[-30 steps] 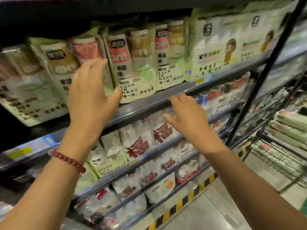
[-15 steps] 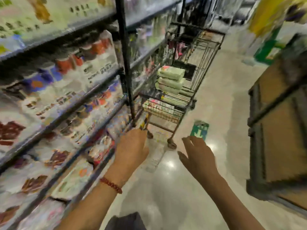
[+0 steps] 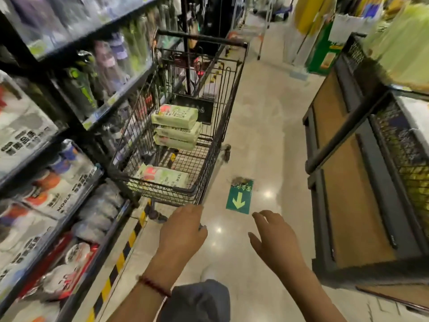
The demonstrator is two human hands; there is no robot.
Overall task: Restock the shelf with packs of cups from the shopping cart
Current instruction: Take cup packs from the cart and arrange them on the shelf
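Left hand [image 3: 183, 231]: 6 o'clock, back up, fingers bent loosely down, gripping nothing, just short of the cart's near rim.
Right hand [image 3: 276, 238]: 5 o'clock, fingers spread, empty, over bare floor.
Cart [image 3: 217, 140]: 12 o'clock, its left wall hugging the shelf [image 3: 97, 242] at 9 o'clock.
Packs [image 3: 176, 126]: three stacked at the cart's far end.
Flat pack [image 3: 166, 177]: lying at the near end, against the rim.
Stand [image 3: 348, 182]: 3 o'clock, dark frame edges facing the aisle.
Lane [image 3: 267, 126]: 1 o'clock, open floor between the cart's right wall and the stand.
Arrow sticker [image 3: 239, 197]: on the floor, just ahead between both hands.
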